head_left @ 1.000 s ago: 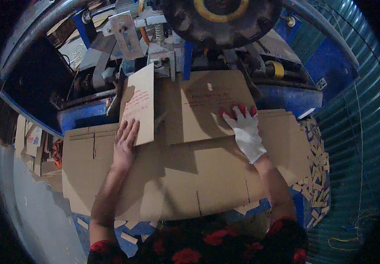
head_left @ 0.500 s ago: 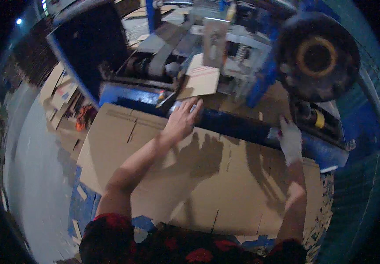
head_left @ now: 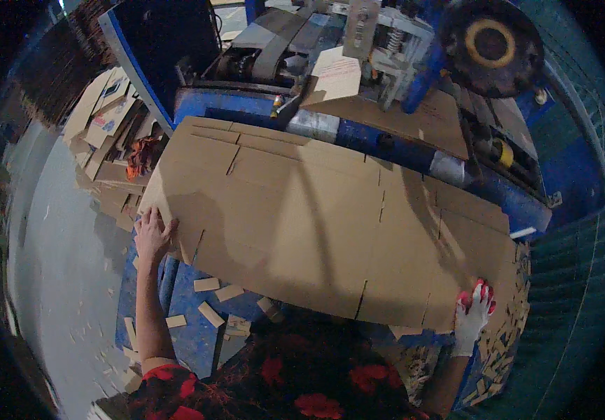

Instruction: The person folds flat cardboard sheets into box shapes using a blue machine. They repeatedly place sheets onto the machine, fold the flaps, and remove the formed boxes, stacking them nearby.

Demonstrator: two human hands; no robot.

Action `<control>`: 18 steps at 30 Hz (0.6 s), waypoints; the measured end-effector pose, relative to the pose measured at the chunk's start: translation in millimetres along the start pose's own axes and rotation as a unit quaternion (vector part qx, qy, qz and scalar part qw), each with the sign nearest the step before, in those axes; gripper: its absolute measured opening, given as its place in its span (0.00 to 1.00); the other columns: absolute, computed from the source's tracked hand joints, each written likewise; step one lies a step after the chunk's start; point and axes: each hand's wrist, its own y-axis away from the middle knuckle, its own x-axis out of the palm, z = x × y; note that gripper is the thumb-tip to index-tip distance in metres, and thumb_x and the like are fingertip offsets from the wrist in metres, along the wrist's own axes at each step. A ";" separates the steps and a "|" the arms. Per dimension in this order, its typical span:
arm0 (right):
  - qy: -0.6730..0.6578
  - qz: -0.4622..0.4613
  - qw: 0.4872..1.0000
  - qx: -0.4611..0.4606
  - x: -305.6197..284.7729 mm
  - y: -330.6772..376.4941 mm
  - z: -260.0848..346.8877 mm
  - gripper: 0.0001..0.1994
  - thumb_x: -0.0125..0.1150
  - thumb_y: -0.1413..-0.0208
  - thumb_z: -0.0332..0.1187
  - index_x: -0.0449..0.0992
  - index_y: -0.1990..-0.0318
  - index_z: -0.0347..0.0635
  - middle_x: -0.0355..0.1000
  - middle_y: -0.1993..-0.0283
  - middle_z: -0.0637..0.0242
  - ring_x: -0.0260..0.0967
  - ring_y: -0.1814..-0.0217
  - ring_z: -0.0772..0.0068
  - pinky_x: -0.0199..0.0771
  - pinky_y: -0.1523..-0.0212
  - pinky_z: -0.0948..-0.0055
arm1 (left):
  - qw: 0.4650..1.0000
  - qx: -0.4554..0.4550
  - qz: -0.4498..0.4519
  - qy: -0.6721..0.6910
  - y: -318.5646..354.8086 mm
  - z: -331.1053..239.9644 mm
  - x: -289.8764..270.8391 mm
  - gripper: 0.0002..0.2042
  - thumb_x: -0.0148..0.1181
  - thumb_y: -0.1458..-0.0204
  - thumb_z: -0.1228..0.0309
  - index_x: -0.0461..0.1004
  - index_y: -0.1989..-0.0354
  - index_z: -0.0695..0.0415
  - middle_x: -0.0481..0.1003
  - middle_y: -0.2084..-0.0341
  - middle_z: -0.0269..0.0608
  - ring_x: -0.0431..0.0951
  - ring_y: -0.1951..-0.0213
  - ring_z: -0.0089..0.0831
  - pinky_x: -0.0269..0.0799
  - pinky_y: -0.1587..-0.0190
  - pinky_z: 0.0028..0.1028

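A wide brown cardboard sheet [head_left: 267,203] with short slits lies across the bench on top of other sheets, whose far edges show. My bare left hand [head_left: 154,236] is at its left edge, fingers curled over the board and thumb apart. At the near right corner is my right hand [head_left: 475,315], in a white glove with red fingertips, closed on the sheet's edge. The undersides of both grips are hidden. Beyond the sheet, another cardboard piece [head_left: 425,124] lies in the blue machine [head_left: 369,134], under its metal head.
A dark round wheel [head_left: 491,45] hangs at the machine's right. Stacked cardboard [head_left: 103,133] with an orange-red cloth [head_left: 141,157] stands at left. Small cardboard offcuts [head_left: 211,314] litter the blue bench [head_left: 246,302] and heap up at right. Grey floor [head_left: 57,266] runs along the left.
Both hands have come back from the machine's front edge toward me, the left to the sheet's left edge and the right to its near right corner. The view has shifted too.
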 end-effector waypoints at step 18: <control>-0.080 -0.054 0.973 -0.211 18.9 -273.0 191.0 0.22 0.58 0.50 0.35 0.69 0.46 0.41 0.70 0.49 0.51 0.67 0.46 0.50 0.67 0.47 0.56 | 0.876 0.438 -0.051 0.198 -158.6 -395.0 32.8 0.16 0.49 0.56 0.77 0.66 0.56 0.68 0.69 0.56 0.59 0.70 0.51 0.58 0.70 0.50 0.46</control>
